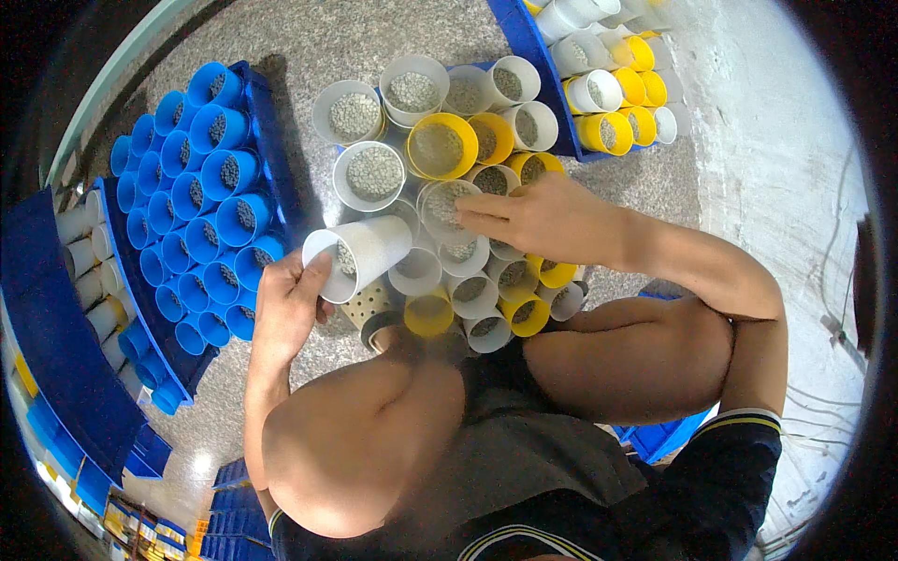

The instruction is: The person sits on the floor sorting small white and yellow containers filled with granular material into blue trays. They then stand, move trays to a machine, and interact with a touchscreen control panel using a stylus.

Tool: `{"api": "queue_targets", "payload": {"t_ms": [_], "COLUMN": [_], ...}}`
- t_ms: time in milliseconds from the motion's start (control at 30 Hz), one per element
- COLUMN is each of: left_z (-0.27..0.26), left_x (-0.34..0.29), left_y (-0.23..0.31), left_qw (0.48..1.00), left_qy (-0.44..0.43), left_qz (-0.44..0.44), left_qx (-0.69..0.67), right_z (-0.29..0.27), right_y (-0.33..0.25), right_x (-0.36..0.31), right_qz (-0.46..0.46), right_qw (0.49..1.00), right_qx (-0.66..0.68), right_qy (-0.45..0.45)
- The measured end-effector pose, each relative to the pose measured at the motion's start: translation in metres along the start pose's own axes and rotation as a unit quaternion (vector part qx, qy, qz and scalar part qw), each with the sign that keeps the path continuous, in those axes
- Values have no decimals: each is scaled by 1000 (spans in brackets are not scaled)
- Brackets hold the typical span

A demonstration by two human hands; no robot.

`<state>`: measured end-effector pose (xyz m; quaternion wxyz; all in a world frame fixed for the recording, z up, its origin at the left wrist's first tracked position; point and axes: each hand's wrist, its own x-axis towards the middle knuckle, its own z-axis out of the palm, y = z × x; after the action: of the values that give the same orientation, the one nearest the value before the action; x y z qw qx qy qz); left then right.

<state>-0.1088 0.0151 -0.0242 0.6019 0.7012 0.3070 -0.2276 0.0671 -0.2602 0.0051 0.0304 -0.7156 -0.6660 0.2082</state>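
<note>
My left hand (pixel 290 304) is closed round the lower rim of a white cup (pixel 379 248). The cup lies tilted on its side, mouth toward me and to the left, with pale grey pellets inside. My right hand (pixel 547 220) reaches in from the right, fingers pressed together at the mouth of a translucent cup (pixel 440 224) of pellets. Whatever its fingertips hold, if anything, is hidden. Around both hands stand several white cups (pixel 369 201) and yellow cups (pixel 412 168) with pellets in them, packed close together between my bent knees and the far side.
To the left, a blue crate (pixel 265 140) carries rows of blue cups (pixel 223 173) with dark pellets. Another blue crate (pixel 524 37) with white and yellow cups stands at the far right. A pale wall (pixel 758 187) runs along the right, and stacked blue crates (pixel 238 514) are at lower left.
</note>
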Motion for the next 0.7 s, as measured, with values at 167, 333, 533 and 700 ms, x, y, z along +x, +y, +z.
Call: {"api": "queue_targets", "payload": {"t_ms": [167,333,533,700], "left_z": [15,22,-18,16], "left_x": [8,11,-33,-96], "left_y": [4,10,15,14], "left_qw": [997,997,990,780], "left_qy": [-24,-39,25,221], "left_qz": [69,68,138,553], "left_qx": [-11,-22,-15,-192], "right_z": [3,0,-7,-27], "right_y": [-1,-1,-9,-25], "right_x": [-1,-1,-1,-37], "right_qz": [-23,-34,-114,-92], "right_qw": [998,998,990,937], "right_qx": [-61,-54,15,322], "right_qy": [12,3,75,-95]}}
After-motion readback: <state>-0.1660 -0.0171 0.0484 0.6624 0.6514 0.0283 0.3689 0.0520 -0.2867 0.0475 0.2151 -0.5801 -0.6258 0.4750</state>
